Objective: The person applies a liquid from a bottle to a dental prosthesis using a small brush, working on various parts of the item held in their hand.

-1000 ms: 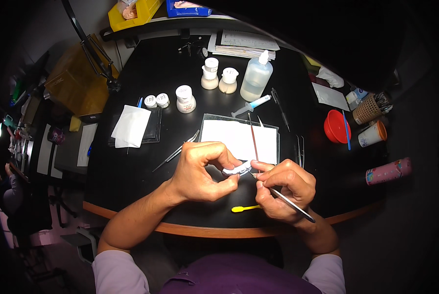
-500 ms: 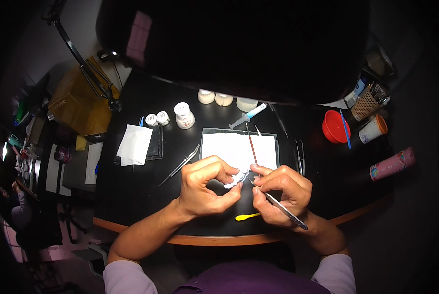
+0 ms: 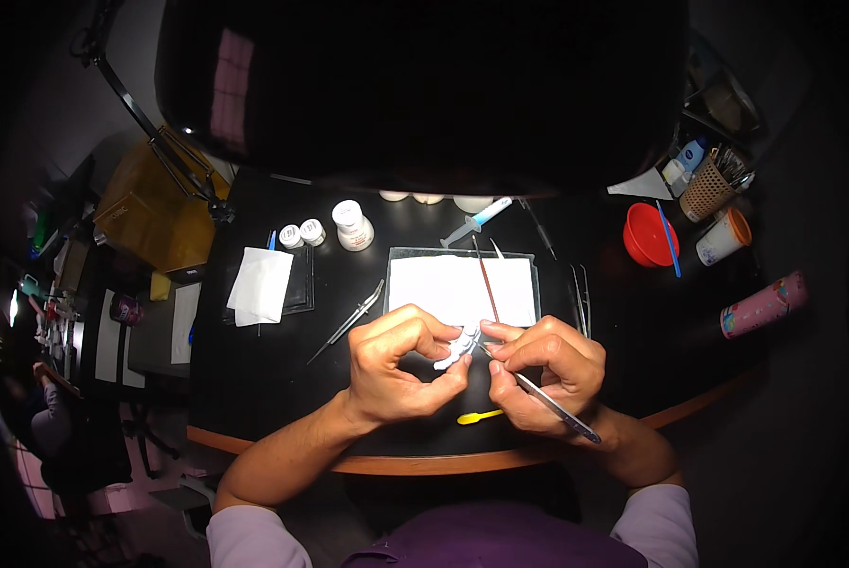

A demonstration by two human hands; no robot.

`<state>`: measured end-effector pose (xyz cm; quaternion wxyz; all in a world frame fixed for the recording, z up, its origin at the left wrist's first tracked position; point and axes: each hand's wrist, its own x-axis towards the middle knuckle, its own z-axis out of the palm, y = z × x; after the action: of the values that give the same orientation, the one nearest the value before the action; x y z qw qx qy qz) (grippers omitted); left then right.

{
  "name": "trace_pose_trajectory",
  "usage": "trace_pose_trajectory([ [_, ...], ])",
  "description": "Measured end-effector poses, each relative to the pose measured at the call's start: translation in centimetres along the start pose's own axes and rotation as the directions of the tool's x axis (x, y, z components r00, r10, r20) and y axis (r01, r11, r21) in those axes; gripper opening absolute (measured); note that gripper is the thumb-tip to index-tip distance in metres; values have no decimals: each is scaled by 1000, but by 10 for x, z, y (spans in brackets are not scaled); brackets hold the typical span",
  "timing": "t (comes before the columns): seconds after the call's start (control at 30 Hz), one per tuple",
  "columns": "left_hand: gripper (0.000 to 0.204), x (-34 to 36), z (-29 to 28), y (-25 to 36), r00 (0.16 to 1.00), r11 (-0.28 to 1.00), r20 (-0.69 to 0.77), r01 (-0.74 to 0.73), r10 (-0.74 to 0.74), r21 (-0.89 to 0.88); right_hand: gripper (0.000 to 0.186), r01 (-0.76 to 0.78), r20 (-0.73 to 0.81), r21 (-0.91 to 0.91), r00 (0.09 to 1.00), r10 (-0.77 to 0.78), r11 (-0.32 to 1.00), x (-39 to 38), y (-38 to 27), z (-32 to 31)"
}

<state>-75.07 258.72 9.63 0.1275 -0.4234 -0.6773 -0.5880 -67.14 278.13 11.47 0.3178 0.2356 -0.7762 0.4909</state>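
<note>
A small, lumpy white dental model (image 3: 458, 350) is pinched between the thumb and fingers of my left hand (image 3: 398, 364), above the near edge of a white sheet. My right hand (image 3: 549, 371) grips a slim metal hand instrument (image 3: 562, 413) like a pen, its handle sloping down to the right. The instrument's tip is at the model's right side; whether it touches cannot be made out. My right thumb and fingertips are close beside the model. Below the hands lies a yellow stick with a thick end (image 3: 473, 417).
A white sheet on a glass tray (image 3: 415, 284) bears a thin brush (image 3: 486, 279). Around it are a syringe (image 3: 476, 222), tweezers (image 3: 585, 293), a metal tool (image 3: 348, 320), white jars (image 3: 352, 227) and a red bowl (image 3: 644, 237). A large black object (image 3: 424, 104) overhangs the far side.
The view has shifted slightly, so the far jars are now more hidden behind the black object. Both hands keep their holds on the model and the instrument, nearly in place.
</note>
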Motion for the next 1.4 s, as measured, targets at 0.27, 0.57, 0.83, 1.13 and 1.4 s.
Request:
trace_pose_trajectory([
  [0.27, 24, 0, 0, -1, 1000, 1000, 5, 3, -3, 1, 16, -1, 24, -9, 1000, 1, 1000, 0, -1, -2],
  [0.57, 26, 2, -3, 0, 1000, 1000, 23, -16, 16, 18, 15, -4, 8, 25, 1000, 3, 1000, 1, -1, -2],
  [0.83, 24, 1, -3, 0, 1000, 1000, 6, -4, 4, 22, 15, 22, 23, 9, 1000, -22, 1000, 1, 1, 0],
  [1.13, 24, 3, -3, 0, 1000, 999, 14, -19, 19, 41, 15, -2, 19, 26, 1000, 2, 1000, 0, -1, -2],
  [1.4, 24, 3, -3, 0, 1000, 999, 15, -26, 26, 38, 15, 3, 20, 14, 1000, -3, 1000, 0, 1, -1],
])
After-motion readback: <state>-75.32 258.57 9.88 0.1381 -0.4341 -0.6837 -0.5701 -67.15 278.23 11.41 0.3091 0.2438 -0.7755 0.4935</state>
